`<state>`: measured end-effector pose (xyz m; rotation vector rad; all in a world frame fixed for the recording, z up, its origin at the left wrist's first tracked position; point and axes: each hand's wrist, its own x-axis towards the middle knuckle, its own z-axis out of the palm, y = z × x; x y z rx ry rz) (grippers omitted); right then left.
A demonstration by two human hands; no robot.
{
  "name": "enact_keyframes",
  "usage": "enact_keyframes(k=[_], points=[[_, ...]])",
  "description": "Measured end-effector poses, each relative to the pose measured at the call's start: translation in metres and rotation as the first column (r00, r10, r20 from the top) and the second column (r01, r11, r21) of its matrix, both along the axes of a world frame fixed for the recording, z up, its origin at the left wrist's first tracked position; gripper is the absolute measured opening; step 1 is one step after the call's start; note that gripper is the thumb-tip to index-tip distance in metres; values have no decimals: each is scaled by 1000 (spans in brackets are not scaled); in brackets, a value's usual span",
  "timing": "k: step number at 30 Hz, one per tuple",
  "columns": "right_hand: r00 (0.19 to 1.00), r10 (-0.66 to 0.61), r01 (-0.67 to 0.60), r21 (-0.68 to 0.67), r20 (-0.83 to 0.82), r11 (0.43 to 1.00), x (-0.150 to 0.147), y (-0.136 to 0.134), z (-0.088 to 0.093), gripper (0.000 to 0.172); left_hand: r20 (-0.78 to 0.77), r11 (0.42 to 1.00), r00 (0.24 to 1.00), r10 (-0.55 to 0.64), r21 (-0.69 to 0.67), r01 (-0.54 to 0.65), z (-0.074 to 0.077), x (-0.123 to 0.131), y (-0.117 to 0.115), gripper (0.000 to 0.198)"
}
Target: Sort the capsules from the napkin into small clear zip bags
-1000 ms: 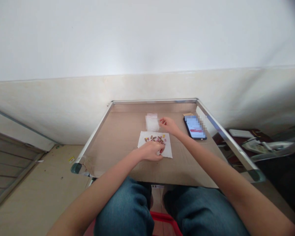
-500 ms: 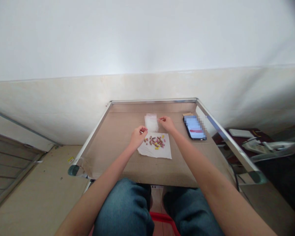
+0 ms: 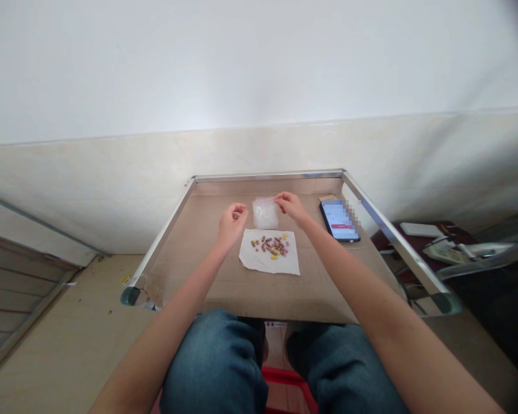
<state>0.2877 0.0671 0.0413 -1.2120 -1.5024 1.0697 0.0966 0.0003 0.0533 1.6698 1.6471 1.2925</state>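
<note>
head view shows the right hand pinching the top corner of a clear bag on the desk, probably to steady it, while the left hand curls its fingers beside it, around what, if anything, i can't tell. colourful pills sit on white paper just nearer, likely to keep them gathered; whether the bag contains anything, i can't make out.
</note>
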Motion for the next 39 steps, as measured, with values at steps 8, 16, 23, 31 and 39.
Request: enact_keyframes(k=[8,16,23,31,39], points=[[969,242,-243,40,41,969,-2,-17,26,8,-248,987,956,-160,-32,157,25,20,26,28],[969,246,-249,116,38,962,4,-17,30,11,-115,971,965,-235,-70,228,8,27,19,17],[955,293,-296,96,44,950,-8,-23,29,33,-92,993,989,-118,-7,118,10,30,8,15],[960,204,-234,151,193,960,-5,-21,23,42,-145,997,989,-19,77,31,15,36,0,13],[916,388,-386,-44,99,922,0,-24,34,22,-319,932,904,-286,126,340,1,36,-2,68]])
